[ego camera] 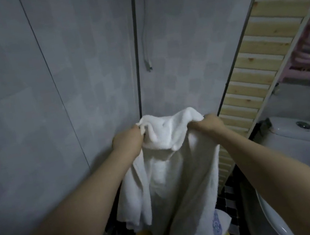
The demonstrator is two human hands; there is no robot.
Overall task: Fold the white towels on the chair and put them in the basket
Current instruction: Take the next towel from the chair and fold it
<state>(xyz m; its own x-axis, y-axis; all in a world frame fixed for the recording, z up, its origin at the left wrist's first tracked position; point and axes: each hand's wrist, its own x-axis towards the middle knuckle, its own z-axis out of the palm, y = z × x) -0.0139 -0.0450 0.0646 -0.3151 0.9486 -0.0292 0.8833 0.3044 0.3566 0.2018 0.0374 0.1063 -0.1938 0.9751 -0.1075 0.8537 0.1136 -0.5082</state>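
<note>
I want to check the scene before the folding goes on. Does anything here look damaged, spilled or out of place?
Nothing stands out. Both hands, left and right, grip the top edge of the white towel, which hangs bunched and unfolded. A thin cord hangs loose on the tiled wall.

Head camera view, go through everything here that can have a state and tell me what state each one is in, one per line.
white towel: unfolded, held up in the air, hanging down, top edge bunched
left hand: grips the towel's top left edge
right hand: grips the towel's top right edge
toilet tank: lid on
cable: hanging loose down the wall, plug end free
cloth with blue pattern: lying crumpled below the towel
</note>
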